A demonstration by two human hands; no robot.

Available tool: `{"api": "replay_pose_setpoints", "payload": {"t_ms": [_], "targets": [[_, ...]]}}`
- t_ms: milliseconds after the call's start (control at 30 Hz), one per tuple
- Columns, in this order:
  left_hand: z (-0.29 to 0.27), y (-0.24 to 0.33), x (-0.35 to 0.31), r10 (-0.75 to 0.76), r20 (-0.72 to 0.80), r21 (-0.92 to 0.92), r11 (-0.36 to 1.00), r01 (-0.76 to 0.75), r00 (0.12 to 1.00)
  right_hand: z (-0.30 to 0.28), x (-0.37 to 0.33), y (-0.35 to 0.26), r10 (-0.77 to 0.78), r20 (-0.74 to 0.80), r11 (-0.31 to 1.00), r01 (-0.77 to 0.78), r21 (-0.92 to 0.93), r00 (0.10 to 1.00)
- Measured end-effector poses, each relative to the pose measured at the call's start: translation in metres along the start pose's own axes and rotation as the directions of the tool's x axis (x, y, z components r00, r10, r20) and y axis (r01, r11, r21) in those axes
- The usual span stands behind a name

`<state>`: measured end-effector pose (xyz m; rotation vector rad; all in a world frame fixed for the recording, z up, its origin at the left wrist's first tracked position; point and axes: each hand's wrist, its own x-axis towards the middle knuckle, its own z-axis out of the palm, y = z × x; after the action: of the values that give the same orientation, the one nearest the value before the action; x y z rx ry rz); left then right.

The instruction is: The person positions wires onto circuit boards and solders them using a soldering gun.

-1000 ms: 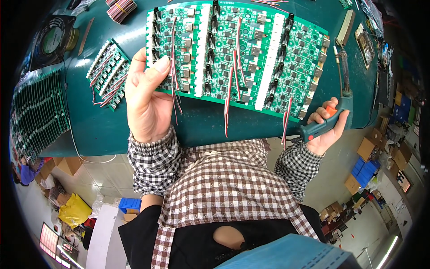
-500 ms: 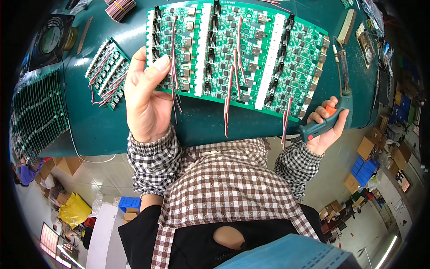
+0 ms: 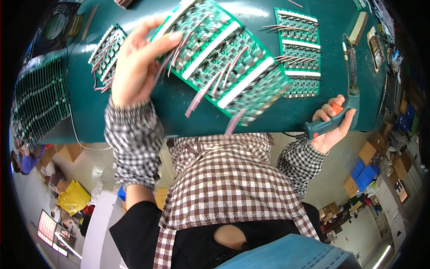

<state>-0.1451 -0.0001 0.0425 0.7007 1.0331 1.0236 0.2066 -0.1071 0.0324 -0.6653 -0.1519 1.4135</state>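
My left hand [image 3: 142, 58] is closed on the left edge of a green circuit board panel [image 3: 215, 58], thumb on its face. The panel is raised above the table, tilted down to the right and blurred by motion. White strips cross it, and thin red, white and black wires dangle from it. My right hand [image 3: 329, 140] is wrapped round the green handle of a soldering gun [image 3: 321, 127] with an orange trigger; its metal tip points away from me. Between the two, a second circuit board panel [image 3: 301, 58] with wires lies flat on the table.
On the left of the green table [image 3: 179, 119] lie a wired board [image 3: 107, 51], a row of upright boards [image 3: 41, 101] and a black fan [image 3: 56, 27]. At the right stand a tan block [image 3: 358, 28] and a worn metal tray [image 3: 375, 48].
My left hand has moved left and up, swinging the held panel to a steeper tilt. The panel lying on the table has come into sight. My right hand has shifted slightly, still holding the soldering gun.
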Motion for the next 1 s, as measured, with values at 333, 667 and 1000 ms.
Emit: {"api": "replay_pose_setpoints", "payload": {"t_ms": [333, 667, 1000], "targets": [[0.027, 0.003, 0.071, -0.089, 0.043, 0.61, 0.791, 0.045, 0.995, -0.002, -0.009, 0.0, 0.039, 0.03, 0.999, -0.039, 0.01, 0.999], [0.036, -0.019, 0.043, 0.562, 0.398, 0.831, 0.115, -0.545, 0.725, 0.01, -0.031, 0.004, -0.068, -0.069, 0.895, 0.03, -0.445, 0.995], [0.017, -0.065, -0.02, 0.345, 0.485, 0.796, 0.206, -0.569, 0.804, 0.027, -0.068, 0.024, 0.015, -0.15, 0.64, -0.124, -0.758, 0.989]]}}
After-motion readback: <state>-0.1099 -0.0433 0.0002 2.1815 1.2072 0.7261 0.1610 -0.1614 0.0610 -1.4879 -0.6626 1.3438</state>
